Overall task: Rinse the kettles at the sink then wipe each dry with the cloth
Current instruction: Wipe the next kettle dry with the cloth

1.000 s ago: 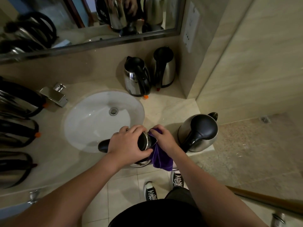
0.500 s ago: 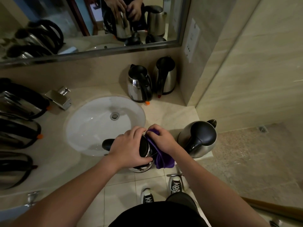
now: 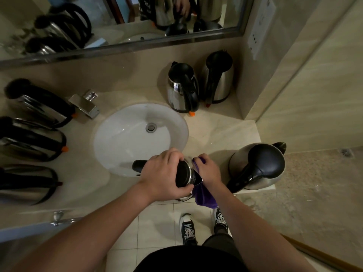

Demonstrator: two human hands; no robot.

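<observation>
Left hand: the left hand point(image 3: 163, 175) wraps over the top of the held kettle point(image 3: 184, 178), fingers curled around its black lid end, clenched on it just past the front edge of the counter.
Right hand: the right hand point(image 3: 208, 170) presses a purple cloth point(image 3: 203, 197) against the kettle's steel side near the spout, fingers curled on the fabric; the loose end of the cloth hangs down below the wrist.
Held kettle: tipped on its side, its black handle point(image 3: 138, 165) sticking out toward 9 o'clock over the near rim of the sink point(image 3: 121, 138).
Sink: white oval basin at 11 o'clock from the hands, drain point(image 3: 151, 127) near its far side.
Faucet: a square chrome faucet point(image 3: 84, 105) at 10 o'clock of the basin.
Near kettle: one upright kettle point(image 3: 259, 167) at 3 o'clock from the hands, at the counter's front corner, close to the right wrist.
Back kettles: two upright kettles point(image 3: 183, 88) side by side at 12 o'clock, against the wall under the mirror point(image 3: 117, 20).
Left kettles: three kettles point(image 3: 33, 140) in a column along the counter at 9 o'clock.
Floor: pale tiles and two black sneakers point(image 3: 188, 228) at 6 o'clock.
</observation>
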